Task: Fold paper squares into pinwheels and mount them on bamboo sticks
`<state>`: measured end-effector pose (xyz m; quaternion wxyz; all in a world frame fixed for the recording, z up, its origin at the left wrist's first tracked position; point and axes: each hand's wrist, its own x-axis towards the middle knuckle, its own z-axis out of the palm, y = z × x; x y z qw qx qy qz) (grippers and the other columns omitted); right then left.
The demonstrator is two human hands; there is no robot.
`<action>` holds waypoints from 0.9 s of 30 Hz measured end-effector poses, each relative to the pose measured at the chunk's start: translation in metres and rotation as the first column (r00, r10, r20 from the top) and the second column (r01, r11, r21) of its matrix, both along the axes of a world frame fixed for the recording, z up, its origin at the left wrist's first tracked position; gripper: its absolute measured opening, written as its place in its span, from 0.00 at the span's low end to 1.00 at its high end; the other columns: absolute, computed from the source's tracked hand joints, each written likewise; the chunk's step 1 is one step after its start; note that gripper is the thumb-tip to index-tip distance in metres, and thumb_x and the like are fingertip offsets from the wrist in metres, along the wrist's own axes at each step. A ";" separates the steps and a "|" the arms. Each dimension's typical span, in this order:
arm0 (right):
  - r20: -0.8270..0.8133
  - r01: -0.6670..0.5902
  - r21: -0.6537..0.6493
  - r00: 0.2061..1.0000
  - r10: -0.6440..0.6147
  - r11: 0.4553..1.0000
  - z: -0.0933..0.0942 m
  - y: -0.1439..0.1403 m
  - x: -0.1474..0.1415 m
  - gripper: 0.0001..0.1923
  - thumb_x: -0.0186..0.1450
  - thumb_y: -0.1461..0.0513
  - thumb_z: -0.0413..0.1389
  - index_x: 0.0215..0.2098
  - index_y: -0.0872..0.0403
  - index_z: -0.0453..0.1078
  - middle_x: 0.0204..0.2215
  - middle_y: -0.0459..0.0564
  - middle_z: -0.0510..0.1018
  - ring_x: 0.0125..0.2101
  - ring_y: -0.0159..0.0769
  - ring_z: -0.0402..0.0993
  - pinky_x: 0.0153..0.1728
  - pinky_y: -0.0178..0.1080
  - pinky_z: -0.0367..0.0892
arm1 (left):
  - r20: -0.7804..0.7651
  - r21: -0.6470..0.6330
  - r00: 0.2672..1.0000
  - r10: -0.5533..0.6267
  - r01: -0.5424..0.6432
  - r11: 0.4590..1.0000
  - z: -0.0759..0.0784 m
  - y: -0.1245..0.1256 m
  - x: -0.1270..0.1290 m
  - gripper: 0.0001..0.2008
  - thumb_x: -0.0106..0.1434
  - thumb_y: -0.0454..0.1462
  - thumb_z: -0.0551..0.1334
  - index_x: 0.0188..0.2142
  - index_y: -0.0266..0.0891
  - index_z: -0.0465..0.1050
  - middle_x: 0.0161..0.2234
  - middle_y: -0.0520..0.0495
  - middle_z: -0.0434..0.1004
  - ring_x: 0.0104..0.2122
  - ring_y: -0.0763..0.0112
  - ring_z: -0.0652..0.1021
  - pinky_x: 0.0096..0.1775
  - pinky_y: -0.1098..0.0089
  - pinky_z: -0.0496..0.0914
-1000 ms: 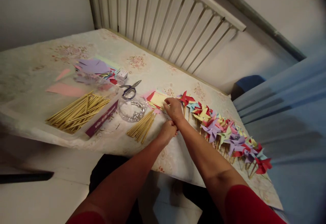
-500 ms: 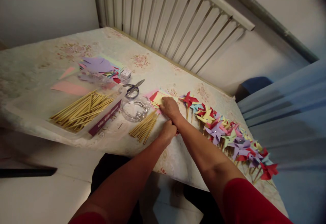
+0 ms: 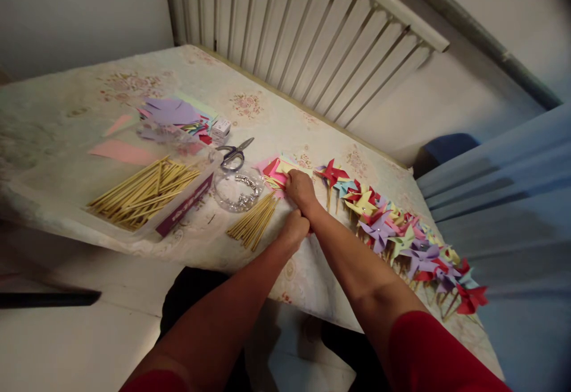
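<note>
My right hand [image 3: 300, 188] is at a small stack of coloured paper pieces [image 3: 273, 169], its fingers closed on the edge of a yellow paper piece [image 3: 284, 166]. A pink piece shows beside the yellow one. Just below, close to my right wrist, my left hand [image 3: 294, 229] is closed in a fist; what it holds is hidden, apart from a small reddish bit at its far side. Left of my hands lies a fan of thin wooden sticks [image 3: 253, 222]. Beyond them sits a clear round dish [image 3: 238, 193] of small shiny silvery pieces.
Rows of finished paper pinwheels [image 3: 379, 231] lie along the right. At left is a clear plastic box [image 3: 182, 210] of sticks [image 3: 143, 196]. Scissors [image 3: 232, 157], a small white box [image 3: 220, 130] and cut papers [image 3: 169, 112] lie further back. A railing [image 3: 289, 35] borders the table [image 3: 250, 127].
My right hand has shifted slightly right, and the yellow paper piece has slid with it, uncovering pink paper on the stack. My left hand has hardly moved.
</note>
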<state>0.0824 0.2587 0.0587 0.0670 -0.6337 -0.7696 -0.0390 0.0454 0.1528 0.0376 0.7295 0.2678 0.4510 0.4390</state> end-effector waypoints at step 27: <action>-0.706 0.619 0.230 0.637 -0.308 0.751 0.033 -0.024 0.059 0.07 0.61 0.62 0.51 0.25 0.52 0.66 0.23 0.44 0.73 0.26 0.35 0.65 0.33 0.35 0.59 | -0.036 0.017 0.999 0.009 -0.008 1.000 0.015 0.001 -0.012 0.05 0.54 0.30 0.61 0.25 0.37 0.67 0.21 0.52 0.71 0.19 0.78 0.70 0.27 0.73 0.64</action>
